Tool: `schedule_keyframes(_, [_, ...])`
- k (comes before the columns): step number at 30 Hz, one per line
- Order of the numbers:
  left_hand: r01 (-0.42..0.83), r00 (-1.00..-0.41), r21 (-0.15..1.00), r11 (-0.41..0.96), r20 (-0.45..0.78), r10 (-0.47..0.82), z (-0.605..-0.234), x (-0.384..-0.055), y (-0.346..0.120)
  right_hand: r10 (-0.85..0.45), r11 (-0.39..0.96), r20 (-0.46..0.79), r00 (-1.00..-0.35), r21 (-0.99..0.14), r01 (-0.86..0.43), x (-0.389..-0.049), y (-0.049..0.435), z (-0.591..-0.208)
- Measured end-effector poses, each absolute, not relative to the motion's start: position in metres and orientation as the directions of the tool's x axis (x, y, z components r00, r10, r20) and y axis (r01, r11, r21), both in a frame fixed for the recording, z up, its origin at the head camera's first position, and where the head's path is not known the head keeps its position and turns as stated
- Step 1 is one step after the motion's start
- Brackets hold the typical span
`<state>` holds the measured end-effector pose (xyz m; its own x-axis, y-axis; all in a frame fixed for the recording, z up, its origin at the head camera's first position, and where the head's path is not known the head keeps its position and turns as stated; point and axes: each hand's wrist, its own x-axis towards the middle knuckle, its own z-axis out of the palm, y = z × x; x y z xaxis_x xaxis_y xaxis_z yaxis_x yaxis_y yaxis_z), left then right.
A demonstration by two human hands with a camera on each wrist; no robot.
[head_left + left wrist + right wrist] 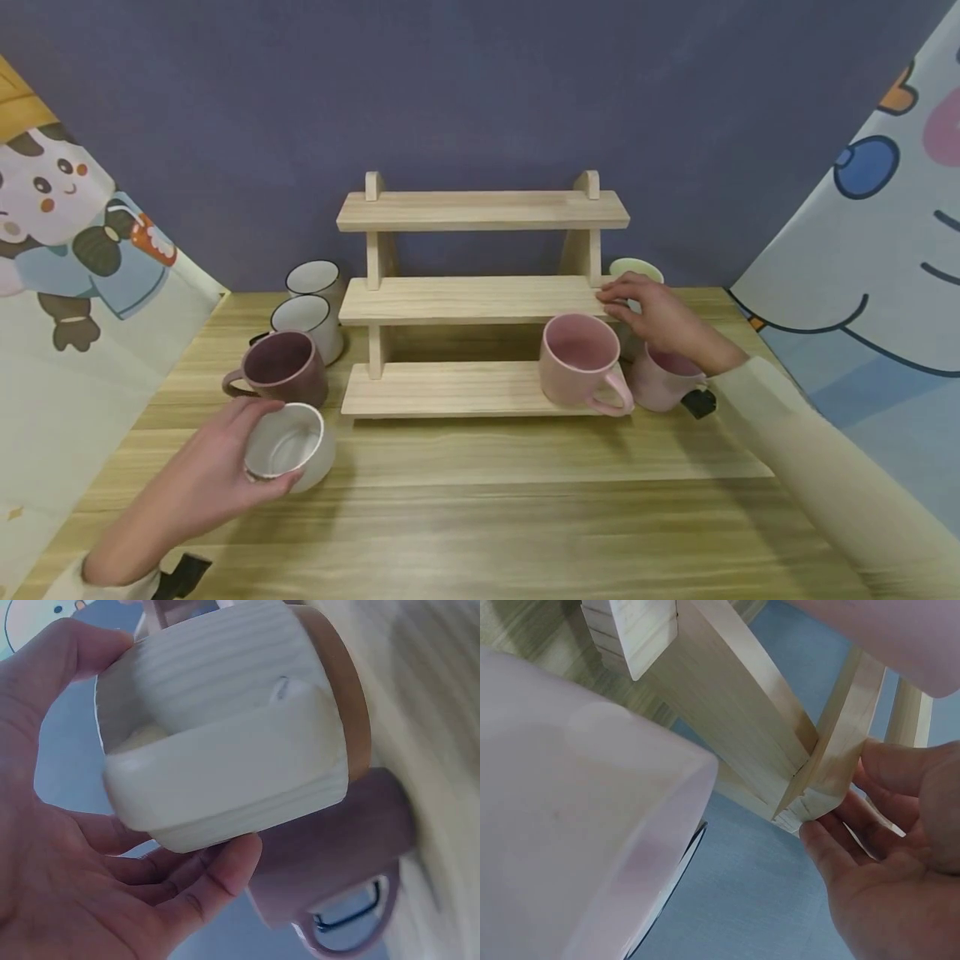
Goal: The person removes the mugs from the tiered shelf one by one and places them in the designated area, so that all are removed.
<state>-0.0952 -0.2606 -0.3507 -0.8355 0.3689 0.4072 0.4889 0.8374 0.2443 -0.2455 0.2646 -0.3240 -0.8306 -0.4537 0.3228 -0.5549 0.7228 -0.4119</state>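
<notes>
My left hand grips a white ribbed mug with a brown base, holding it by the sides over the table at the front left. Its handle faces the left wrist camera. My right hand pinches the right end of the middle tier of a wooden three-tier shelf, thumb and fingers round the board's end. On the bottom tier, at its right end, stands a pink mug with its handle toward the front right. Just behind my left hand is a dark mauve mug.
Two white mugs with dark rims, a nearer one and a farther one, stand left of the shelf. To its right are another pink mug and a pale green-lined mug, partly hidden by my right hand. Cartoon-printed panels flank the table.
</notes>
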Motion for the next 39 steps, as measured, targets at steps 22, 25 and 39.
schedule_keyframes(22, [0.449, -0.859, 0.246, 0.859, 0.384, 0.339, -0.380, -0.091, -0.290, -0.453, 0.725, 0.312, -0.835, -0.417, -0.549, -0.245, 0.264, -0.323])
schedule_keyframes(25, [0.459, -0.858, 0.248, 0.853, 0.374, 0.352, -0.381, -0.092, -0.292, -0.454, 0.724, 0.319, -0.832, -0.412, -0.553, -0.245, 0.263, -0.323])
schedule_keyframes(39, [0.539, -0.820, 0.302, 0.786, 0.403, 0.407, -0.380, -0.098, -0.314, -0.471, 0.711, 0.364, -0.804, -0.382, -0.590, -0.246, 0.263, -0.325])
